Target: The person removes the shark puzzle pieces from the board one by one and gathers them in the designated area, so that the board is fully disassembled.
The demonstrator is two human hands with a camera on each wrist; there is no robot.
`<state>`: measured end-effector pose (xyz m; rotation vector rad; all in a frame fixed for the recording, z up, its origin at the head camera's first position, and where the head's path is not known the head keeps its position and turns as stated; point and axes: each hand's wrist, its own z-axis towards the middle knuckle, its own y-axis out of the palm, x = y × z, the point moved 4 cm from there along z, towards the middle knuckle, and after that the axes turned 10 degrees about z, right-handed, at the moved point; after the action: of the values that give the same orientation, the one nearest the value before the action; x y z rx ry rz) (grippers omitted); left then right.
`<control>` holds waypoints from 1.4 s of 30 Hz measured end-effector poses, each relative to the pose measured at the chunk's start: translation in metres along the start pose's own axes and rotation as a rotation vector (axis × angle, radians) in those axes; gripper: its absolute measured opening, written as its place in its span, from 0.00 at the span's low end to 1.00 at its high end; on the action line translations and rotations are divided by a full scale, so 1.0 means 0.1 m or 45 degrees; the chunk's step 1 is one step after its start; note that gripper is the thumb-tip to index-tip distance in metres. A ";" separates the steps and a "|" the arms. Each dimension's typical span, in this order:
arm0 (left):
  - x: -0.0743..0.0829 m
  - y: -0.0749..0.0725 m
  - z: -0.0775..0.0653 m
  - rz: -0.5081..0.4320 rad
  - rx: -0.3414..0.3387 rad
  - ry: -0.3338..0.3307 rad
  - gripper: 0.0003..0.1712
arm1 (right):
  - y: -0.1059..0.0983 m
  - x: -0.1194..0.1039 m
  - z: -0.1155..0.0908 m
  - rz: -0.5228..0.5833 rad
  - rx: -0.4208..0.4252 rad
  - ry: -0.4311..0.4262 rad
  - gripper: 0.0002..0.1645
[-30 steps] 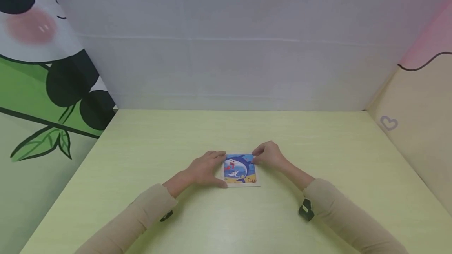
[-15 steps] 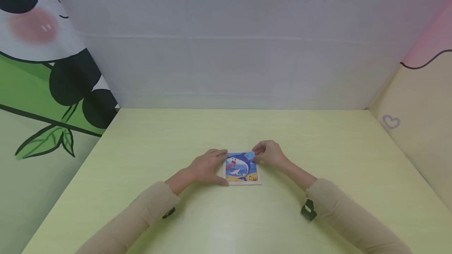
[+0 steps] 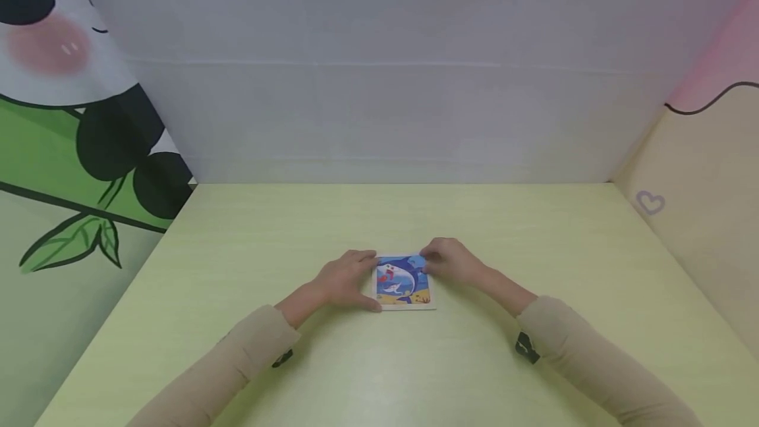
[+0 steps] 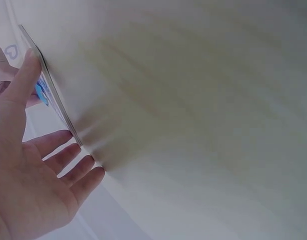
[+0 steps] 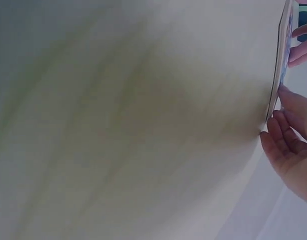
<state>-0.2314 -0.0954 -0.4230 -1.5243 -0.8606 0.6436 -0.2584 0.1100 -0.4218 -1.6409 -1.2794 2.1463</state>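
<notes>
A small square jigsaw puzzle [image 3: 403,282] with a white frame lies flat on the table; its picture is a blue-and-white whale over yellow sand. My left hand [image 3: 346,280] rests at its left side, thumb at the near corner and fingertips at the far corner, fingers fairly straight. At the top right corner, my right hand [image 3: 453,261] has its fingers curled and pinches a light blue puzzle piece [image 4: 42,93], which looks tilted in the left wrist view. In the right wrist view the thumb [image 5: 288,97] lies on the puzzle's face, and its edge hides part of the fingers' contact.
The pale yellow table [image 3: 284,223] extends around the puzzle. A grey-white wall [image 3: 379,117] stands behind it. Painted side panels flank the table, with a panda-like drawing [image 3: 112,130] on the left and a small heart [image 3: 650,202] on the right.
The right fingers have shifted slightly at the puzzle's top right corner, and the right wrist has turned a little. My left hand stays at the left edge.
</notes>
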 end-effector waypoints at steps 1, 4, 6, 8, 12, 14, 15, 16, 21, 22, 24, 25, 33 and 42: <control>0.00 0.00 0.00 0.002 0.004 -0.001 0.54 | -0.01 0.00 0.00 0.012 0.001 0.006 0.18; 0.00 0.00 -0.01 -0.012 0.015 0.003 0.54 | -0.02 0.04 0.00 0.038 0.008 0.020 0.18; 0.01 0.00 -0.01 -0.015 0.021 0.010 0.54 | -0.03 0.07 0.00 0.059 0.016 0.037 0.19; 0.01 0.00 -0.01 -0.019 0.023 0.013 0.54 | -0.03 0.08 0.01 0.067 0.025 0.040 0.19; 0.02 -0.01 -0.01 -0.020 0.023 0.012 0.53 | -0.04 0.09 0.02 0.075 0.027 0.023 0.19; 0.02 -0.01 -0.01 -0.020 0.021 0.010 0.53 | -0.05 0.09 0.02 0.079 0.026 0.019 0.19; 0.02 -0.01 -0.01 -0.017 0.021 0.011 0.53 | -0.05 0.10 0.02 0.078 0.024 0.018 0.19; 0.02 -0.01 -0.01 -0.016 0.021 0.010 0.53 | -0.05 0.10 0.02 0.074 0.023 0.017 0.19; 0.02 -0.01 -0.02 -0.017 0.019 0.004 0.54 | -0.08 0.13 0.00 0.062 0.020 0.013 0.19; 0.02 -0.01 -0.02 -0.018 0.016 0.001 0.54 | -0.09 0.14 -0.01 0.068 0.022 0.010 0.19; 0.02 -0.01 -0.02 -0.019 0.013 -0.001 0.54 | -0.13 0.16 -0.03 0.087 0.034 0.025 0.18; 0.02 -0.01 -0.02 -0.018 0.012 -0.003 0.54 | -0.15 0.17 -0.04 0.097 0.041 0.036 0.18; -0.01 0.00 -0.02 -0.004 0.011 -0.014 0.54 | -0.38 0.34 -0.14 0.053 0.077 0.009 0.18; 0.00 0.01 -0.02 -0.027 0.035 0.030 0.54 | -0.57 0.58 -0.27 0.036 0.078 -0.048 0.16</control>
<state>-0.2302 -0.0966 -0.4234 -1.4933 -0.8459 0.6189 -0.2787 0.1937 -0.4250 -1.6115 -1.1947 2.2195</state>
